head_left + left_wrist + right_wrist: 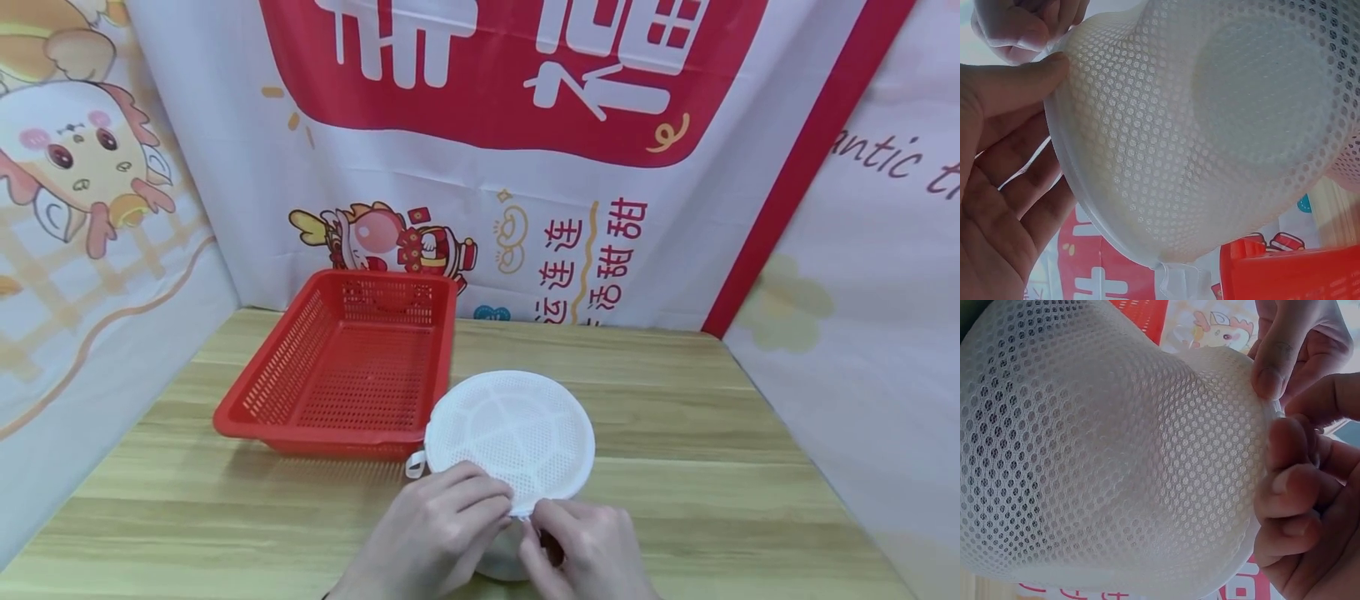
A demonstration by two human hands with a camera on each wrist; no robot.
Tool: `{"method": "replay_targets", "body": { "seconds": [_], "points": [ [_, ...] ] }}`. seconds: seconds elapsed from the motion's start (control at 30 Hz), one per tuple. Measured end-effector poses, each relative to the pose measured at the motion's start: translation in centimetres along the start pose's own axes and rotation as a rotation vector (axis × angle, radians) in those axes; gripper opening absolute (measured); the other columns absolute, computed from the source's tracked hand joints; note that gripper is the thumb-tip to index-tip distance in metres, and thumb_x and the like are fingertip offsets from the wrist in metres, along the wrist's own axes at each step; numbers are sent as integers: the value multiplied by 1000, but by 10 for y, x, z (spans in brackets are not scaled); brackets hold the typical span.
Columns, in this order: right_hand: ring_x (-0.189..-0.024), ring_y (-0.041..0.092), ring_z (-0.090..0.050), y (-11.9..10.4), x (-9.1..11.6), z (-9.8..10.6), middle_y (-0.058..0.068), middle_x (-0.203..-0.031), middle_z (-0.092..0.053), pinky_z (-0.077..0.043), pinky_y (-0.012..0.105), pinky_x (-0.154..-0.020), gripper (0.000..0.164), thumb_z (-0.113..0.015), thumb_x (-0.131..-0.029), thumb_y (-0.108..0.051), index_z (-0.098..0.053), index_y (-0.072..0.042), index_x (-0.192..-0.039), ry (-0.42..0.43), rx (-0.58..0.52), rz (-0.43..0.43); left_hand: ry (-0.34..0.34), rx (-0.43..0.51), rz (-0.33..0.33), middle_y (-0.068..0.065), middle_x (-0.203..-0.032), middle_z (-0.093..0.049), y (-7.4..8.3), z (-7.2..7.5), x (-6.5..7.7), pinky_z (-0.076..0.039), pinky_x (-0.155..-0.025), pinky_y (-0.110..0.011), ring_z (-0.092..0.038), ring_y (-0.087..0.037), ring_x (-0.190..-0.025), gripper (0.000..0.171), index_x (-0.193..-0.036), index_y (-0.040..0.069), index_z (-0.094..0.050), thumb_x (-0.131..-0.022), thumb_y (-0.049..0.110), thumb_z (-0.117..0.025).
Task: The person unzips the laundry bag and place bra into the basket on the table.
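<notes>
A white mesh laundry bag (517,433) with a round, stiff-rimmed top stands on the table in front of me, and a small white loop (415,464) sticks out from its left side. With thumb and fingers, my left hand (442,525) pinches the near part of the rim. Right beside it, my right hand (588,546) pinches a small bit at the rim's seam between thumb and curled forefinger; those fingertips cover most of that bit. In the left wrist view the mesh side (1141,125) bulges and narrows toward a round, denser panel (1260,94).
A red plastic basket (243,427) with slotted walls stands behind and left of the bag, its near right corner close to the bag's rim. Printed cloth (480,150) closes off the wooden table (720,467) at the back and both sides.
</notes>
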State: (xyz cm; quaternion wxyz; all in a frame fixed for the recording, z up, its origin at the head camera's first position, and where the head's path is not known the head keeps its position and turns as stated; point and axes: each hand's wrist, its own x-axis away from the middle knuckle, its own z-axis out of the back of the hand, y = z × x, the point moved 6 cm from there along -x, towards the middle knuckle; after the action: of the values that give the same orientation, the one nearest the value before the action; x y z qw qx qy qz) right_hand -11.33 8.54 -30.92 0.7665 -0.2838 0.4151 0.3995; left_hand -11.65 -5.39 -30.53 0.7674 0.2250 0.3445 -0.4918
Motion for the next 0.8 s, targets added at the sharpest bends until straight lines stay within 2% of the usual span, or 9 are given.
{"method": "replay_targets", "body": {
  "seconds": [0.2, 0.3, 0.47, 0.63, 0.8],
  "points": [
    [-52, -12, -24, -1, -3, 0, -17, -55, -33, -16, 4, -45, 25, -56, -71, -8, -39, -21, -59, 6, -5, -1, 8, -20, -26, -1, -100, -68, 1, -1, -2, -49, -89, -20, -61, -13, -93, 12, -99, 7, -73, -88, 13, -72],
    [-51, -11, -23, -1, -3, 0, -16, -54, -33, -16, 5, -44, 26, -57, -74, -9, -39, -21, -59, 11, 2, 0, 3, -30, -29, 0, -99, -68, 2, -1, -2, -48, -89, -20, -61, -12, -93, 15, -99, 6, -73, -85, 10, -75],
    [-47, -8, -25, -1, 1, -3, -16, -53, -33, -16, 6, -43, 24, -58, -71, -11, -41, -21, -59, 2, 39, 7, -17, -60, -42, 0, -96, -68, 4, -2, -2, -48, -89, -19, -60, -11, -92, 21, -98, 6, -73, -79, 9, -80],
    [-45, -8, -24, 1, 6, -5, -17, -53, -32, -16, 6, -43, 24, -59, -70, -12, -40, -22, -59, -13, 60, 1, -19, -69, -49, 0, -95, -68, 5, -3, -2, -49, -88, -20, -60, -11, -91, 14, -98, 6, -73, -85, 12, -73],
    [-46, -9, -24, 2, 8, -5, -17, -54, -31, -16, 6, -43, 27, -59, -70, -11, -38, -23, -59, -19, 46, 4, -16, -69, -61, 0, -97, -67, 5, -5, -2, -49, -88, -21, -60, -12, -92, 14, -100, 5, -72, -93, 14, -64]
  ]
}}
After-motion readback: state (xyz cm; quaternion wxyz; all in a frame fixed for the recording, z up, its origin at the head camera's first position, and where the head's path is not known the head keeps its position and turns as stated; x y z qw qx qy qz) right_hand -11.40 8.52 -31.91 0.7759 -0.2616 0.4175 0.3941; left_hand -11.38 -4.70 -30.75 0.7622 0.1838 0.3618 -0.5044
